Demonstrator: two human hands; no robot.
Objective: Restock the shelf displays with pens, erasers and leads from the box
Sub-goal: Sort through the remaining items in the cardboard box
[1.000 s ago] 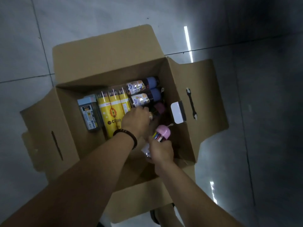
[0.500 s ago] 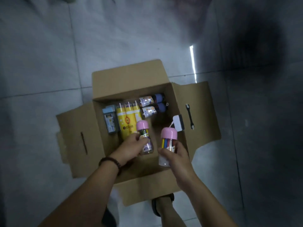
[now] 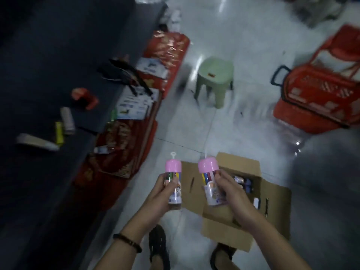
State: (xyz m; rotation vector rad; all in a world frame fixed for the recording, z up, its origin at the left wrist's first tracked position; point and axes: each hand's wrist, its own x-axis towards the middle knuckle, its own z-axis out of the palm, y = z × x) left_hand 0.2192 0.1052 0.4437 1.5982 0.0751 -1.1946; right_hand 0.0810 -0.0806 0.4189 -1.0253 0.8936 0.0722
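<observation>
Each hand holds a clear pen tub with a pink cap and coloured pens inside. My left hand (image 3: 162,193) grips the left pen tub (image 3: 174,178) upright. My right hand (image 3: 230,191) grips the right pen tub (image 3: 209,176), tilted slightly left. Both tubs are raised above the floor. The open cardboard box (image 3: 245,209) sits on the floor below my right hand, with a few dark-capped tubs (image 3: 243,182) still visible inside it.
A dark shelf top (image 3: 48,84) runs along the left with small packs and a red tape dispenser (image 3: 84,97). Red wrapped bundles (image 3: 124,152) lean by it. A green stool (image 3: 214,80) and red baskets (image 3: 319,94) stand ahead on the white tiles.
Both hands lifted the pink-capped tubs out of the box and up. The view swung from straight down at the box toward the shelf and aisle; the box now lies lower right.
</observation>
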